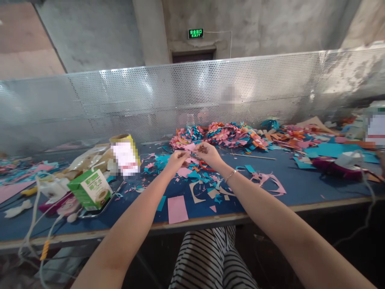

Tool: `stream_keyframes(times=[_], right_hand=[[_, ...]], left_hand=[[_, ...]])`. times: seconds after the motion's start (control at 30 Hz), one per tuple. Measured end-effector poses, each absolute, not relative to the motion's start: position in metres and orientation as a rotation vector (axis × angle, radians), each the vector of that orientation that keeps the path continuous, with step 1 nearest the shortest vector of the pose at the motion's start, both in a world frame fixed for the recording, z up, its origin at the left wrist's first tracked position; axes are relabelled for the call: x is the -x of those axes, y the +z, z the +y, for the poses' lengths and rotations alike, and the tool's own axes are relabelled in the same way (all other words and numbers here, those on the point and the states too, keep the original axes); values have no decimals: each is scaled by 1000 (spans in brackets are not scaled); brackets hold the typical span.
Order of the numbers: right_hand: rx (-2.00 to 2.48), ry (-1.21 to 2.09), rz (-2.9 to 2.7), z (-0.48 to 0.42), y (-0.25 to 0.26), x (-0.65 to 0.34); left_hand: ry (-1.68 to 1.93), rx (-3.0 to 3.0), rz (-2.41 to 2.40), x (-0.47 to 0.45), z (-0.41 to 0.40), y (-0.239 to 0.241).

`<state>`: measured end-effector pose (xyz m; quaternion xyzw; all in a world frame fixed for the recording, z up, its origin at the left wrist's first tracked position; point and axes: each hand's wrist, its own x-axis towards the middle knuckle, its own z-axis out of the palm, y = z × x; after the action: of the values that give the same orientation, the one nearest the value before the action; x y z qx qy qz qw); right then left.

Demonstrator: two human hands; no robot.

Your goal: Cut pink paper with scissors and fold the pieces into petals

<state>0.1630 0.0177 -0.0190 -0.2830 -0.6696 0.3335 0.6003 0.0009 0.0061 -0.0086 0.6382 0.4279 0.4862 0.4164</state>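
Note:
Both of my hands meet above the middle of the blue tabletop, fingers pinched close together. Between them is a small piece of pink paper (190,147). My left hand (179,158) grips it from the left, and my right hand (208,154) pinches at its right side; the fingertips partly hide it. Right under the hands lie blue and pink paper scraps (184,172) and part of a red-orange loop (207,166), perhaps scissor handles. A pink paper rectangle (177,209) rests near the table's front edge.
Behind my hands are heaps of pink, blue and orange paper flowers (228,134) against a perforated metal screen (126,100). A green drink carton (90,189) and a yellow can (135,150) stand left. A thin stick (254,156) and blue sheets (337,153) lie right. White cables (31,224) hang at left.

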Motion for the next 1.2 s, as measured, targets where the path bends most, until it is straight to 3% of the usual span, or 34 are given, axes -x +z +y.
stream_keyframes(times=[0.27, 1.2], right_hand=[[637, 532, -1727, 14, -22, -153], [699, 914, -1563, 23, -24, -148]], left_hand=[[1391, -1396, 991, -3, 6, -7], [1482, -1495, 1060, -4, 6, -7]])
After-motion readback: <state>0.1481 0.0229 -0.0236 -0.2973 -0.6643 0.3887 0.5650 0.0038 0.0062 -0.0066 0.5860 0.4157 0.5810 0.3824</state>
